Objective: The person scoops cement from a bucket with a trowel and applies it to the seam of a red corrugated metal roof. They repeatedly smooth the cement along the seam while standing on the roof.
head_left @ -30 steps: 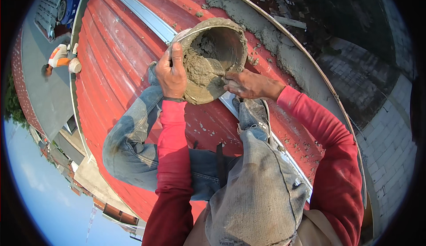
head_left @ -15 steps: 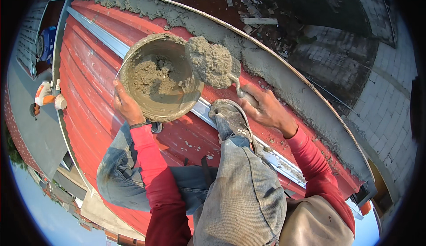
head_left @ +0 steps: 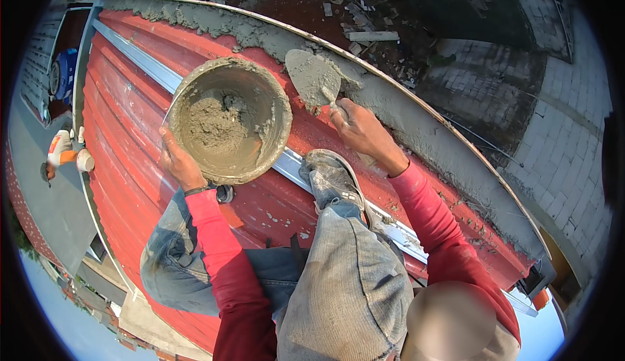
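Observation:
My left hand [head_left: 182, 164] grips the near-left rim of a mortar-caked bucket [head_left: 281, 136], tilted so that its inside faces me. Grey wet mortar [head_left: 215, 123] lies in the bottom of it. Closed round a trowel's handle is my right hand [head_left: 366, 134], just right of the bucket. The trowel [head_left: 309, 74] has a broad blade smeared with a thin coat of mortar. Its blade is over the edge of the red roof, against the mortar band [head_left: 407, 117] along the low wall. A small lump of mortar [head_left: 349, 82] sits at the blade's right side.
Red corrugated roofing [head_left: 130, 107] lies under me, crossed by a silvery metal strip [head_left: 146, 65]. My shoe [head_left: 331, 179] rests by that strip. Beyond the wall's edge is a drop to rubble-strewn ground [head_left: 371, 35]. Another person [head_left: 60, 151] with a pail is at the far left.
The heaped mortar has come off the trowel onto the wall's band. My right hand has moved left and up, turning the blade. The bucket has shifted slightly left.

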